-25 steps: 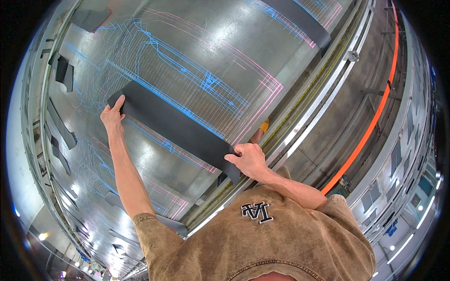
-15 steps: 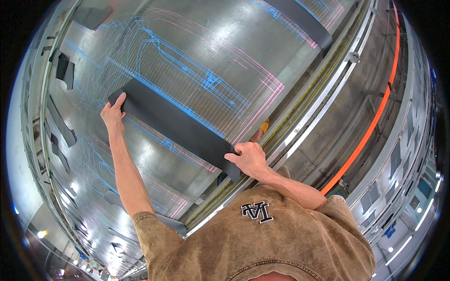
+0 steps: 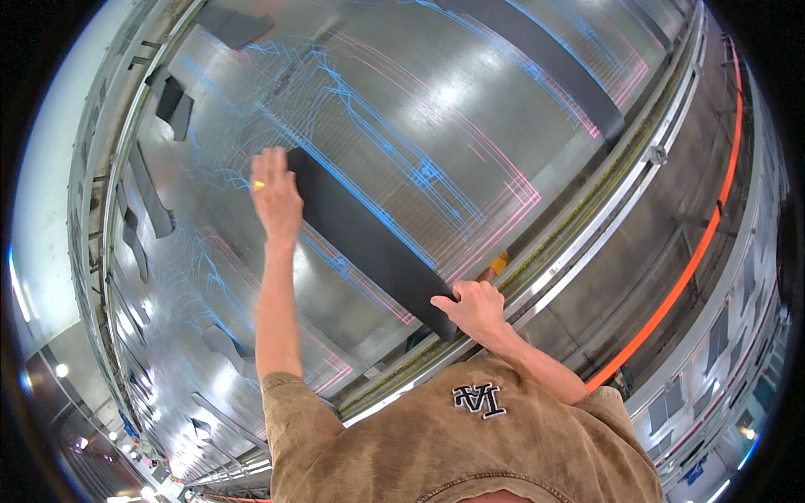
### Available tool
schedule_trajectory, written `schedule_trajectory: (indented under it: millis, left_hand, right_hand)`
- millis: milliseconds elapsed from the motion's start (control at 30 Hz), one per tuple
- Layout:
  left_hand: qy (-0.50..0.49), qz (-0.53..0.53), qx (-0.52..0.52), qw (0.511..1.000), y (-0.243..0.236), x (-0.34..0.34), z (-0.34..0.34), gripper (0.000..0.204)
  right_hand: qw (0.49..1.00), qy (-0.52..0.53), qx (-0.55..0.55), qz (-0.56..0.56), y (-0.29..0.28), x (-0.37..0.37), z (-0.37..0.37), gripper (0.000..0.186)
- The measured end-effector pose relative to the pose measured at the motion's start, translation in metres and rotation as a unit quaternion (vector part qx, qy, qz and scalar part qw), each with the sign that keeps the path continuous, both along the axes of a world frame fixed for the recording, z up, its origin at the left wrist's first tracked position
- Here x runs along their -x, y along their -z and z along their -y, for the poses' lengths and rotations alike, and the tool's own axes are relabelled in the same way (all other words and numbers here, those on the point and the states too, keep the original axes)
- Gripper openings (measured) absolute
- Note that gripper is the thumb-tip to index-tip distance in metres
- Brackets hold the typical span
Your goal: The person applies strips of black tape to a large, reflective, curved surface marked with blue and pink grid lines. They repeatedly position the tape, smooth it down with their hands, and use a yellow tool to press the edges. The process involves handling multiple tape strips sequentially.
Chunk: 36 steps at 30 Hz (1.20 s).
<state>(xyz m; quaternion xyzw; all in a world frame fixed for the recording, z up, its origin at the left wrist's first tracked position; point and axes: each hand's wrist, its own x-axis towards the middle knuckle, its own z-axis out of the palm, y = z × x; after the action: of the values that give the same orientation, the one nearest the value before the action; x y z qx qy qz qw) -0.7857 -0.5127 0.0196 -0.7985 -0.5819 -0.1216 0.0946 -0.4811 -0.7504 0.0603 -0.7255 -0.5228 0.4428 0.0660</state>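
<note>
In the head view, a long dark grey sheet strip (image 3: pixel 369 243) lay flat across a metal tabletop (image 3: pixel 478 88). The strip ran diagonally from upper left to lower right, and its near end extended past the tabletop edge closest to the wearer, where it bent slightly downward.

Right hand (image 3: pixel 476 308): the grip was closed on the near end of the strip. The thumb pressed on the upper face, and the other fingers were curled at the right-hand edge.

Left hand (image 3: pixel 277 197): the grip was released. The palm was down and the fingers were extended together alongside the far left corner of the strip. The hand overlapped the strip's edge in view; contact between the two could not be confirmed from this angle. A yellow ring (image 3: pixel 258 185) was fitted on one finger.

Blue lines (image 3: pixel 360 210) followed the long right-hand edge of the strip. Pink lines (image 3: pixel 503 180) formed a corner farther right.

A second dark strip (image 3: pixel 545 54) lay at the upper right, well apart from the first and roughly parallel to it. Smaller dark pieces (image 3: pixel 239 29) lay along the far left side of the tabletop.

An orange cable or hose (image 3: pixel 664 312) curved along the right side, outside the metal rail (image 3: pixel 658 155). The wearer's brown shirt (image 3: pixel 377 448) occupied the lower part of the view.
</note>
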Motion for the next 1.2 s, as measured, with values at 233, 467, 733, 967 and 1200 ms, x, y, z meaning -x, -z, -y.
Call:
schedule_trajectory:
  millis: [233,467,733,967,1200]
  left_hand:
    - [0.004,0.043,0.129,0.991,0.013,-0.022,0.018,0.057]
    - [0.101,-0.017,0.162,0.981,-0.009,-0.068,0.084,0.067]
    - [0.175,0.004,0.251,0.952,-0.016,-0.119,0.202,0.088]
    - [-0.076,0.005,0.106,0.991,0.009,-0.066,0.014,0.075]
    - [-0.002,-0.005,0.117,0.993,0.013,-0.106,0.11,0.08]
  right_hand:
    - [1.0,-0.005,-0.023,0.014,0.006,-0.003,0.004,0.054]
    - [0.989,-0.09,-0.085,0.08,-0.004,-0.004,0.004,0.049]
    - [0.983,-0.119,-0.101,0.095,0.0,-0.012,0.016,0.046]
    - [0.983,-0.11,-0.108,0.099,0.008,-0.018,0.017,0.029]
    - [0.977,-0.158,-0.128,0.06,0.007,-0.026,0.011,0.024]
